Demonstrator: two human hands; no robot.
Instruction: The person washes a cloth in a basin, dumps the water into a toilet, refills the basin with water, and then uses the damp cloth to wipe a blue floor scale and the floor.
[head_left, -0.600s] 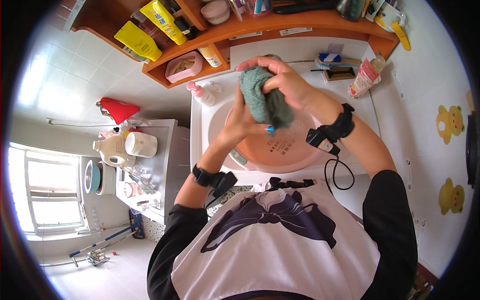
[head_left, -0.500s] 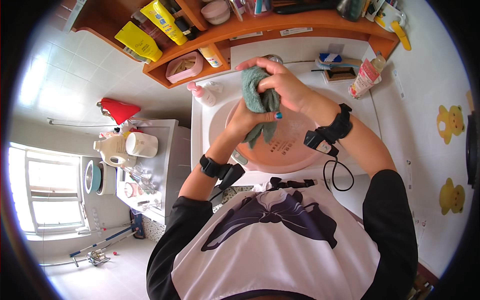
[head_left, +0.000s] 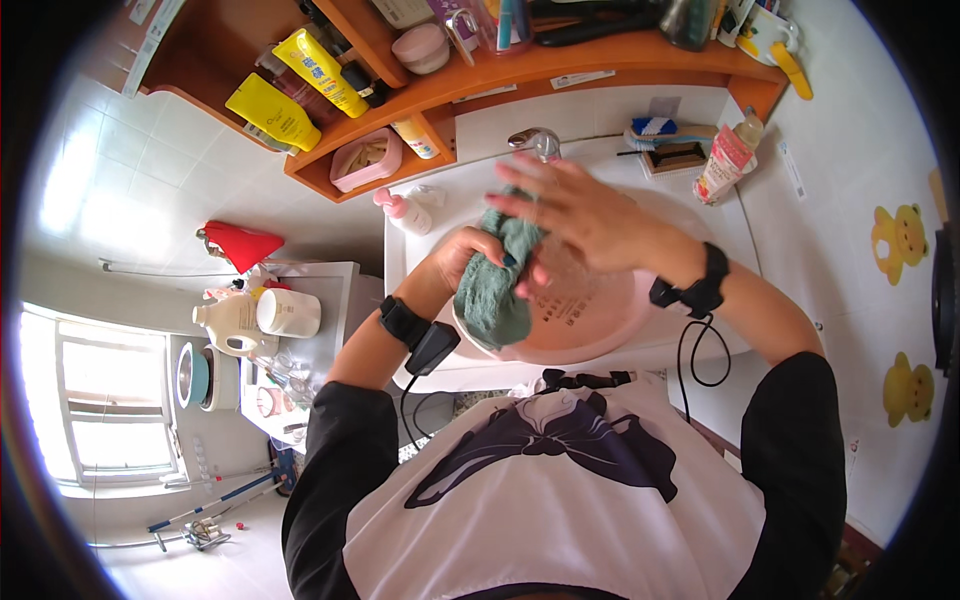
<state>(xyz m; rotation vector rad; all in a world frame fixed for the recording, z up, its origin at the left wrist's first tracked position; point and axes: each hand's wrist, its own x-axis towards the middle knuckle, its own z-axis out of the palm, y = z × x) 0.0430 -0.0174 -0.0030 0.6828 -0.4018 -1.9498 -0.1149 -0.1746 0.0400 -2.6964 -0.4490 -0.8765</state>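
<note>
Half released the earlier two-handed hold on the green cloth (head_left: pixel 495 295), letting it hang over the left side of the pink basin (head_left: pixel 605 328). Kept the cloth clenched in the left hand (head_left: pixel 462 255), apparently the main support. Spread the right hand (head_left: pixel 588 212), blurred, across its upper end; could not confirm contact.

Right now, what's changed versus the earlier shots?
Gripped in the left hand, the green cloth moved toward the near-left rim of the pink basin. The right hand, previously gripping it, opened, fingers spread and blurred; whether it touches the cloth is unclear. Pump bottle and basin stayed put.
</note>
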